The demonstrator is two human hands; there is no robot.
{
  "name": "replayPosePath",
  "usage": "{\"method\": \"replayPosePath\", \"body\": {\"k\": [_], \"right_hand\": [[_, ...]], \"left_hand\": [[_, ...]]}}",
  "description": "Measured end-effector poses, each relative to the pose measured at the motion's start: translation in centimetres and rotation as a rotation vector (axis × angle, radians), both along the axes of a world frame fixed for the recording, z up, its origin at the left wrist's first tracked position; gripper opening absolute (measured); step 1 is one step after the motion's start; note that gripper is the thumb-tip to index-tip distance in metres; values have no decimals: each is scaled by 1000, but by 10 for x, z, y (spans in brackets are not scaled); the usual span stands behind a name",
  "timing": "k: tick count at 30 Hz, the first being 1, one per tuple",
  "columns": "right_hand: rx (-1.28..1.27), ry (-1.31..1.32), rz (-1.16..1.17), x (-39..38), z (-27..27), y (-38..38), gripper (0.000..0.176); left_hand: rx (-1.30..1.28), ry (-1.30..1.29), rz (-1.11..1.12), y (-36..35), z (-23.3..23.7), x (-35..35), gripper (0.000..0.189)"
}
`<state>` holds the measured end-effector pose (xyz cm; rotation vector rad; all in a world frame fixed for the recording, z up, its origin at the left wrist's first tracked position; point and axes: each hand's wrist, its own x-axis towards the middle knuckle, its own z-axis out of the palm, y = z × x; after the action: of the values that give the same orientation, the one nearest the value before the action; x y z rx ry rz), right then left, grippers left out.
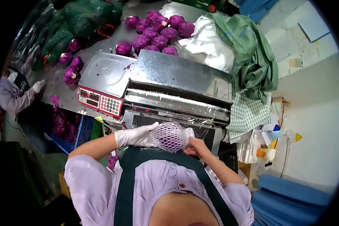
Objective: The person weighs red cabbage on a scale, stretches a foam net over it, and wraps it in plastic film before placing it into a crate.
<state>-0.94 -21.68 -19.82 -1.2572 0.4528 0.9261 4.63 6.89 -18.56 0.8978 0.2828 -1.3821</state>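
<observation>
A purple cabbage in white foam netting is held close against the apron, in front of the wrapping machine. My left hand, in a white glove, is closed round the cabbage's left side. On its right side my right hand, with bare fingers, pinches the end of the netting or clear film; which one I cannot make out. Clear film lies across the machine's front edge. To the left of the machine stands a red scale with a steel plate.
Several bare purple cabbages lie on the steel table, with green net sacks at upper left. A green sack hangs at the right. Another person stands at far left. A blue crate holds purple leaves.
</observation>
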Motion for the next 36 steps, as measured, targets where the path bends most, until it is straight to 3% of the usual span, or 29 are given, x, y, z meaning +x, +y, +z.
{"method": "replayPosePath", "body": {"k": [1, 2, 3, 5, 7, 8, 10, 13, 15, 17, 18, 20, 21, 23, 25, 27, 28, 29, 30, 31, 32, 33, 34, 35, 36], "right_hand": [[-150, -200, 12, -14, 2, 0, 41], [-296, -432, 79, -30, 4, 5, 28], [-409, -500, 190, -43, 2, 5, 25], [-540, -652, -109, -60, -2, 24, 25], [-340, -456, -449, -44, 20, 36, 33], [-402, -532, -608, -37, 21, 44, 42], [-666, -747, -652, -28, -2, 32, 50], [-1208, -950, -538, -27, -34, 4, 44], [-1330, -1037, -484, -28, -50, -3, 39], [-1435, -1121, -430, -30, -61, 3, 35], [-1508, -1125, -314, -31, -64, 10, 30], [-1585, -1130, -94, -29, -67, 14, 20], [-1470, -1249, -156, -29, -64, 16, 16], [-1337, -1282, -300, -29, -69, 17, 16], [-1372, -1299, -303, -35, -64, 20, 20], [-1402, -1312, -311, -40, -46, 23, 24], [-1304, -1476, -283, -45, -34, 25, 29], [-1204, -1636, -258, -50, -18, 27, 34], [-1110, -1725, -282, -48, 16, 32, 39], [-1168, -1764, -237, -49, 53, 32, 42], [-1121, -1741, -212, -49, 81, 22, 43], [-975, -1771, -367, -47, 85, 3, 41], [-743, -1574, -705, -45, 101, 0, 39], [-818, -1552, -665, -41, 114, -10, 38], [-955, -1657, -579, -28, 128, -16, 38]], "left_hand": [[53, -77, 120, 1, 16, -8, 55], [136, -246, 34, 10, 0, -12, 54], [216, -410, -58, 18, -10, -16, 52], [556, -993, 16, 14, 1, -43, 44], [776, -1348, -105, 2, 29, -52, 37], [806, -1474, -23, -2, 25, -53, 34], [831, -1524, 78, 1, 8, -39, 36], [1036, -1653, 138, 12, -29, -2, 36], [1120, -1831, 60, 5, -51, 14, 34], [1092, -2006, -41, -17, -80, 21, 28], [1020, -2063, -151, -34, -74, 19, 26], [907, -2093, -114, -61, -100, 11, 27], [866, -1941, -81, -72, -89, 9, 26], [540, -1889, 282, -89, -84, 1, 23], [243, -1612, 342, -92, -81, -4, 22], [-85, -1163, 297, -91, -71, 3, 32], [-220, -680, 148, -87, -60, 3, 43], [-430, 1, 100, -78, -24, 2, 52], [-433, 87, -28, -68, 0, 1, 51], [-433, 172, -158, -60, 18, -1, 51], [-336, -55, -216, -55, 28, -3, 49], [-240, -284, -276, -52, 37, -6, 47], [-220, -331, -181, -53, 49, -13, 42], [-202, -713, -377, -55, 47, -11, 39], [-281, -675, -359, -58, 52, -10, 38]]}}
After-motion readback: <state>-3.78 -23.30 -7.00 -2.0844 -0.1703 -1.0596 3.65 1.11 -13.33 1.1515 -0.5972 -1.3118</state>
